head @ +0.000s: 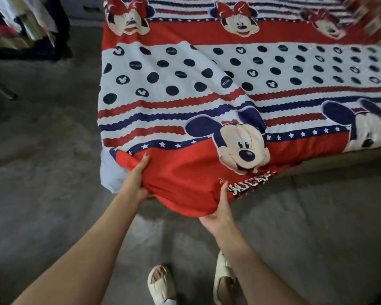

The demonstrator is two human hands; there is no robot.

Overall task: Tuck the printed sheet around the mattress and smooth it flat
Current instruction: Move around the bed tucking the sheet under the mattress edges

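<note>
The printed sheet [207,89] is red, white and navy with cartoon mouse faces, dots and stripes, and it covers the mattress top. Its red border hangs over the near corner, bunched into a bulge. My left hand [135,177] grips the red fabric at the left side of that corner, thumb on top. My right hand [218,213] holds the bulge from underneath at its lower right, thumb pressed on the red cloth. A pale blue patch [110,172], mattress or lining, shows left of the corner. A long diagonal crease runs across the dotted band.
Grey concrete floor [42,172] surrounds the bed on the left and near sides. Dark furniture with hanging clothes [24,25] stands at the upper left. My feet in cream sandals [163,285] stand just in front of the corner.
</note>
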